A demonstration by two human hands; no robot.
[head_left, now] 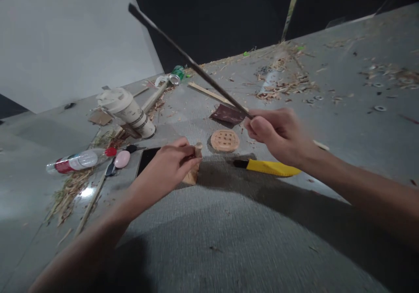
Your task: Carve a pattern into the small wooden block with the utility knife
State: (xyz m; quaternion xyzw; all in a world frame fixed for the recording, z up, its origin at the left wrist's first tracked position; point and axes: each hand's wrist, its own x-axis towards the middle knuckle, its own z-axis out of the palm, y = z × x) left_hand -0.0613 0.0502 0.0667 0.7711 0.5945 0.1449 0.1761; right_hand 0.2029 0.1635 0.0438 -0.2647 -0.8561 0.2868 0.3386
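My right hand [278,134] grips the near end of a long thin dark rod [193,64], which slants up to the left. With its fingers pinched together, my left hand [176,160] holds a small light wooden piece [198,150] at the top of a wooden block [191,175]. Between the hands lies a round wooden disc [224,140] with a carved grid. A dark reddish sheet [227,114] is behind the disc. Below my right hand is a yellow-handled tool [273,168] with a dark end.
At the left stand a patterned cup [131,112] and, lying down, a plastic bottle [77,161]. A pink oval object [122,159] is beside the bottle. A green can [176,75] lies further back. Wood shavings [284,83] and metal washers [380,108] are scattered to the right.
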